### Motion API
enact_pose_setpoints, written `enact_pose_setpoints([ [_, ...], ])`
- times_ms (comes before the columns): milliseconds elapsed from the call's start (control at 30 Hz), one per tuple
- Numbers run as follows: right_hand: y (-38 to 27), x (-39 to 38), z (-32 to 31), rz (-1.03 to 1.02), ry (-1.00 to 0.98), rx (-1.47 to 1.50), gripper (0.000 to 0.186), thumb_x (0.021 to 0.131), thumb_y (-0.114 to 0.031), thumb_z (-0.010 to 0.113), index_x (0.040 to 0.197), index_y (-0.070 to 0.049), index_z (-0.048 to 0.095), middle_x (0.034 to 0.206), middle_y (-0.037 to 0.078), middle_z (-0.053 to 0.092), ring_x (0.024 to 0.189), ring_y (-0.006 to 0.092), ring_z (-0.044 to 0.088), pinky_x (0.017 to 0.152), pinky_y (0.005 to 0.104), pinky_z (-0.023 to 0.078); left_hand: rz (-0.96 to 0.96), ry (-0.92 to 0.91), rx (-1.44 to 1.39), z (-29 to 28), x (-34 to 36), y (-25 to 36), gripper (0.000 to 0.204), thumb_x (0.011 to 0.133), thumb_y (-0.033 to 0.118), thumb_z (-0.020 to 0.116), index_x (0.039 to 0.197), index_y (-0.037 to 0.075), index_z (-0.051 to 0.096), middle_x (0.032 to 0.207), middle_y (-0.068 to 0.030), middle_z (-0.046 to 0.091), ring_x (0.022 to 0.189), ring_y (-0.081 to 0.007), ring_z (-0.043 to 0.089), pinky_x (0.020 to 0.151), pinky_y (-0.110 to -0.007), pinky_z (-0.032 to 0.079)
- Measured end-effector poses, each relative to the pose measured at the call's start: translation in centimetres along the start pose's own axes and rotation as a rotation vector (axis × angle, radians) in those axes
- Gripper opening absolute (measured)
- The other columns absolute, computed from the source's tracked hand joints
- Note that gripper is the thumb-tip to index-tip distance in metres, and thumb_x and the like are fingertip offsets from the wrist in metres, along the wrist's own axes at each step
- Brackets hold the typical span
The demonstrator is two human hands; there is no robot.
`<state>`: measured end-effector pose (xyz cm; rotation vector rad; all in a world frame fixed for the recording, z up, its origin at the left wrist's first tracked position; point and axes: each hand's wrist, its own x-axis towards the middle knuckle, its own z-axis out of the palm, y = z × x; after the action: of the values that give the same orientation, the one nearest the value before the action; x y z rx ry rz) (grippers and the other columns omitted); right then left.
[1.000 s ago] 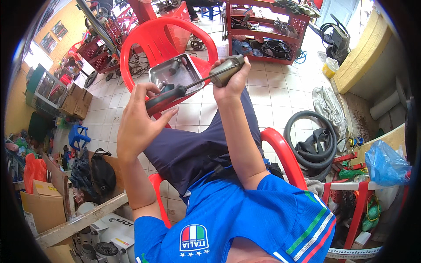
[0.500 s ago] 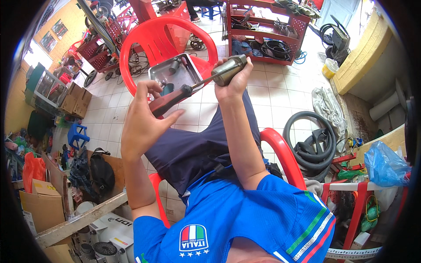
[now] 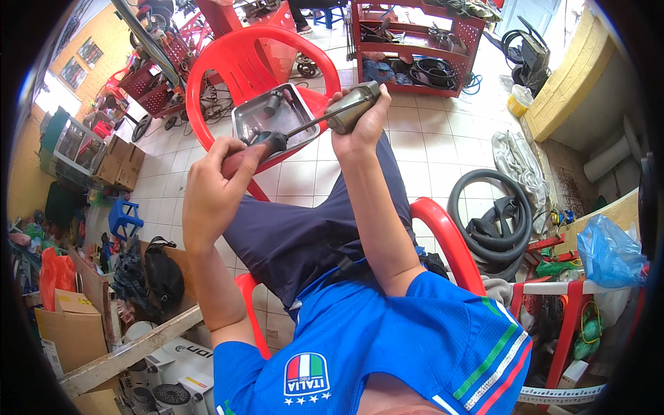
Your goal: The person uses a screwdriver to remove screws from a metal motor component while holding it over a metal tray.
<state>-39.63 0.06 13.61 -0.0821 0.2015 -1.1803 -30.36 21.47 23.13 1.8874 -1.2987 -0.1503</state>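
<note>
My left hand is closed on the dark handle of a screwdriver, thumb pressed along it. The long thin shaft reaches up and right to a grey-green metal housing, which my right hand grips; whether the tip is inside it or just against it I cannot tell. Behind the tool, a metal tray rests on a red plastic chair, holding a dark cylindrical part and small items that my left hand and the handle partly hide.
A red tool cart stands beyond the chair, with a seated person's leg nearby. Black coiled tubes lie at right beside a blue bag. Boxes, a blue stool and a backpack are at left.
My left fingers and thumb have closed in around the screwdriver handle, which they held loosely before. My right hand and the metal housing have shifted slightly up and left.
</note>
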Motion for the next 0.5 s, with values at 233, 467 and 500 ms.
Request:
enact_pose_setpoints([
  [233,0.13,0.29,-0.22,0.002,0.023,-0.003,0.049,0.094,-0.058,0.053,0.096,-0.009,0.055,0.085,0.009,0.061,0.075,0.0232,0.064,0.074,0.0394,0.055,0.373,0.123,0.019,0.7,-0.3,0.46,0.032,0.078,-0.003,0.08,0.104,0.0,0.062,0.101,-0.0041,0.057,0.091,-0.0118,0.065,0.081,-0.026,0.054],
  [467,0.26,0.44,-0.29,0.005,0.015,0.009,0.05,0.094,-0.058,0.053,0.096,-0.008,0.054,0.084,0.008,0.06,0.076,0.0229,0.063,0.075,0.0395,0.055,0.31,0.055,-0.179,0.77,0.04,0.16,0.016,0.095,0.008,0.067,0.109,0.003,0.062,0.1,-0.0016,0.06,0.079,-0.0067,0.059,0.066,-0.019,0.05],
  [500,0.3,0.67,-0.38,0.007,0.015,0.016,0.051,0.094,-0.058,0.053,0.096,-0.008,0.054,0.083,0.008,0.06,0.076,0.0228,0.063,0.075,0.0395,0.055,0.213,0.048,-0.236,0.95,-0.02,0.23,0.016,0.098,0.012,0.064,0.112,0.004,0.062,0.097,-0.001,0.061,0.075,-0.0052,0.055,0.063,-0.018,0.046],
])
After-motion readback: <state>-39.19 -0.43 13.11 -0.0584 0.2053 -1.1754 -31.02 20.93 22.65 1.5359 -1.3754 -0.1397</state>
